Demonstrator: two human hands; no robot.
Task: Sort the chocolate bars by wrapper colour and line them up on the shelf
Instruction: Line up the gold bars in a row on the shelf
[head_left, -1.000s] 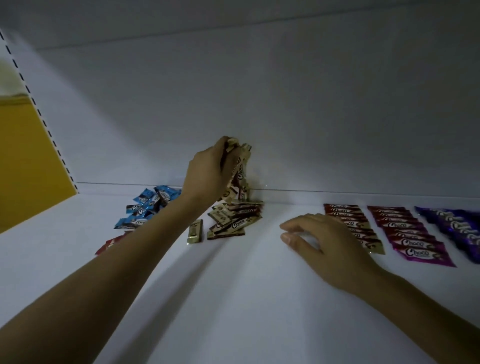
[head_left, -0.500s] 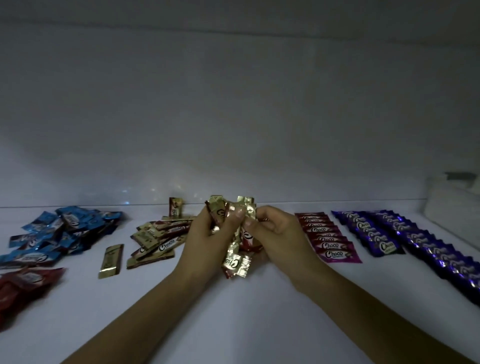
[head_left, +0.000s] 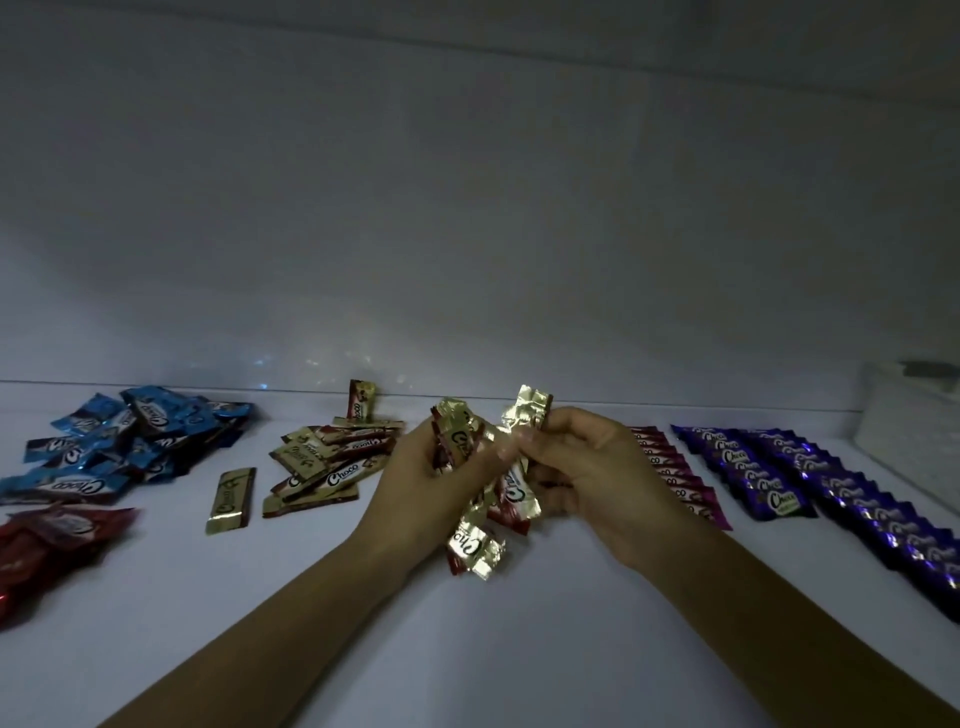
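Both hands meet over the middle of the white shelf (head_left: 519, 649). My left hand (head_left: 415, 483) grips a bunch of gold-wrapped chocolate bars (head_left: 475, 551). My right hand (head_left: 592, 473) pinches one gold bar (head_left: 530, 413) at the top of that bunch. A loose heap of gold bars (head_left: 327, 462) lies to the left, with a single gold bar (head_left: 232, 492) beside it. Farther left are a blue pile (head_left: 130, 441) and a red pile (head_left: 47, 540). To the right stand a pink row (head_left: 680, 478) and two purple rows (head_left: 753, 478).
The shelf's white back wall (head_left: 467, 260) rises right behind the piles. A white box-like thing (head_left: 909, 431) sits at the far right against the wall. The shelf surface in front of my forearms is bare.
One second ago my left hand lifted gold bars from the heap while my right rested on the shelf. Now both hands hold the bunch together in the middle, much as half a second ago.
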